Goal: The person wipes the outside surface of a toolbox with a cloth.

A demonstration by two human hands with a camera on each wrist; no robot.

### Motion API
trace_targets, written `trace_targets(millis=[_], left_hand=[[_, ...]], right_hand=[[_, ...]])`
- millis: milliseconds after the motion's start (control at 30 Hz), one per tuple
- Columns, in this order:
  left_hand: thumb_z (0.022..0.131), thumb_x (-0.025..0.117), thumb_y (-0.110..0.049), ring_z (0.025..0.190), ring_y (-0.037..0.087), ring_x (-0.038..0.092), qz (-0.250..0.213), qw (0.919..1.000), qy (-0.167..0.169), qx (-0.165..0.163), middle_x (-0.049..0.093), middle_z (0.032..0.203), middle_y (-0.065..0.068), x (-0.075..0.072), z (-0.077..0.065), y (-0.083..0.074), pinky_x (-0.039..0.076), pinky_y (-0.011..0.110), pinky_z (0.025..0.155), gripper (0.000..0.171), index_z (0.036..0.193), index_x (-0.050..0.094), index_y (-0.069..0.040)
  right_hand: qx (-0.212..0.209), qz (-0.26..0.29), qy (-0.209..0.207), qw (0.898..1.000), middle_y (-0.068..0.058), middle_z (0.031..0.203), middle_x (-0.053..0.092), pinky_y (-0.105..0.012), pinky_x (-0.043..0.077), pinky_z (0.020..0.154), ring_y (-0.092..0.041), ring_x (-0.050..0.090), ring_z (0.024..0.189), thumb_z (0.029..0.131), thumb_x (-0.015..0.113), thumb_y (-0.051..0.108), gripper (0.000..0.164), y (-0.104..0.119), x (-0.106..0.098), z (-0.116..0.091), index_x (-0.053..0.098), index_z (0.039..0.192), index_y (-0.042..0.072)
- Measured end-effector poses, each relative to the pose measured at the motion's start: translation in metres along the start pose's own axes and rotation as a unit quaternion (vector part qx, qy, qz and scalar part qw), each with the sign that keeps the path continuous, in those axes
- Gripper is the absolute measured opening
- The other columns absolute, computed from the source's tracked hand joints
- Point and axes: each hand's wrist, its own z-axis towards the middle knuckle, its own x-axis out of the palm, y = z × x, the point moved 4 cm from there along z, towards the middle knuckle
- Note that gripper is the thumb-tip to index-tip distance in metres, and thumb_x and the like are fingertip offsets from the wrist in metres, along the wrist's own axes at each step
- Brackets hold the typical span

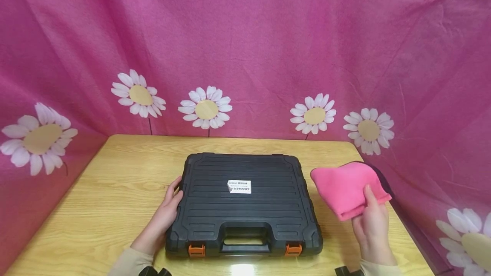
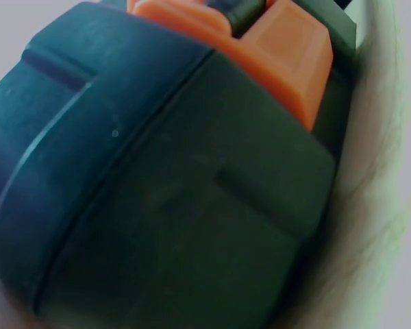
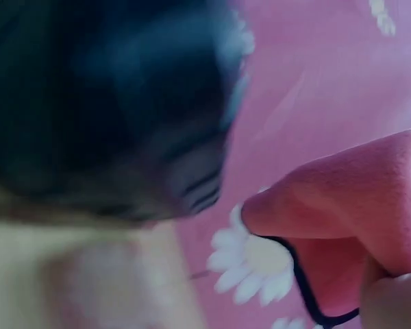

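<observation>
A black plastic tool case lies flat on the table, with a white label on its lid and two orange latches along the near edge. My left hand rests against the case's left side, its fingers and thumb at the edge. Close up in the left wrist view, the case's corner fills most of the picture near an orange latch. To the right of the case, my right hand holds up a folded pink cloth with dark edging, thumb on top.
The wooden table carries the case near its front middle. A magenta curtain printed with white daisies closes off the back and both sides, near the table's edges.
</observation>
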Motion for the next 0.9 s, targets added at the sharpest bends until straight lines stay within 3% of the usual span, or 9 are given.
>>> trace_targets(millis=[100,200,367,533,600,633,667,833,900], left_hand=[[0.115,0.023,-0.024,0.157,0.043,0.012,-0.007,1.0000,0.003,0.001,-0.002,0.173,0.020,-0.002,-0.001,0.001,0.016,0.058,0.125,0.058,0.167,-0.001,-0.017],[0.115,0.025,-0.025,0.158,0.042,0.008,-0.011,0.9999,-0.002,-0.004,-0.002,0.173,0.019,-0.004,-0.001,0.002,0.013,0.059,0.126,0.058,0.167,0.000,-0.020],[0.115,0.026,-0.027,0.158,0.042,0.012,-0.021,0.9996,-0.009,-0.014,0.004,0.173,0.019,-0.005,-0.002,0.004,0.016,0.058,0.126,0.058,0.167,0.001,-0.025],[0.115,0.024,-0.026,0.153,0.042,0.028,-0.027,0.9994,-0.012,-0.016,0.014,0.171,0.021,-0.003,-0.003,0.005,0.030,0.052,0.120,0.057,0.167,0.001,-0.025],[0.115,0.024,-0.025,0.152,0.043,0.029,-0.027,0.9995,-0.011,-0.016,0.014,0.171,0.022,-0.003,-0.003,0.006,0.030,0.052,0.120,0.057,0.167,0.001,-0.025],[0.115,0.024,-0.025,0.153,0.044,0.028,-0.025,0.9995,-0.011,-0.017,0.014,0.171,0.022,-0.002,-0.003,0.006,0.029,0.053,0.121,0.057,0.167,0.002,-0.025],[0.115,0.025,-0.025,0.153,0.044,0.027,-0.024,0.9995,-0.011,-0.017,0.014,0.171,0.022,-0.002,-0.003,0.006,0.028,0.055,0.122,0.057,0.167,0.002,-0.025],[0.114,0.027,-0.026,0.155,0.045,0.021,-0.023,0.9996,-0.012,-0.013,0.012,0.172,0.022,-0.001,-0.001,0.006,0.022,0.058,0.124,0.057,0.167,0.004,-0.026],[0.114,0.026,-0.026,0.156,0.044,0.020,-0.024,0.9995,-0.013,-0.013,0.011,0.172,0.021,-0.002,-0.001,0.006,0.021,0.059,0.124,0.057,0.167,0.005,-0.026]], right_hand=[[0.004,-0.090,0.060,0.994,-0.004,0.093,0.073,-0.028,0.063,0.072,-0.012,0.076,0.087,0.108,0.050,0.013,0.011,0.000,0.029,-0.007,0.058,0.115,0.008],[0.015,-0.181,0.117,0.976,0.000,0.088,0.073,-0.027,0.062,0.069,-0.009,0.076,0.082,0.109,0.050,0.017,0.012,-0.005,0.060,-0.010,0.061,0.111,0.012],[0.058,-0.322,0.145,0.934,0.009,0.088,0.072,-0.022,0.060,0.075,-0.004,0.072,0.082,0.110,0.049,0.025,0.015,-0.029,0.107,-0.007,0.060,0.115,0.017],[0.098,-0.401,0.170,0.895,0.010,0.085,0.068,-0.021,0.059,0.076,-0.004,0.069,0.081,0.110,0.048,0.020,0.023,-0.069,0.143,0.009,0.051,0.124,0.003],[0.092,-0.444,0.184,0.872,0.009,0.082,0.066,-0.020,0.057,0.074,-0.004,0.068,0.077,0.109,0.050,0.018,0.025,-0.082,0.155,0.018,0.053,0.123,-0.002],[0.078,-0.477,0.192,0.854,0.008,0.080,0.065,-0.020,0.056,0.072,-0.005,0.066,0.075,0.108,0.052,0.018,0.026,-0.087,0.160,0.024,0.055,0.121,-0.004],[0.058,-0.518,0.202,0.829,0.006,0.078,0.063,-0.020,0.054,0.070,-0.005,0.063,0.073,0.107,0.053,0.019,0.026,-0.091,0.166,0.029,0.057,0.119,-0.005],[-0.063,-0.690,0.242,0.679,-0.004,0.071,0.053,-0.028,0.044,0.065,-0.019,0.053,0.070,0.103,0.058,0.020,0.025,-0.108,0.197,0.054,0.066,0.111,-0.002],[-0.088,-0.717,0.256,0.643,-0.008,0.072,0.054,-0.033,0.046,0.067,-0.024,0.054,0.073,0.101,0.058,0.017,0.021,-0.118,0.208,0.059,0.067,0.107,-0.001]])
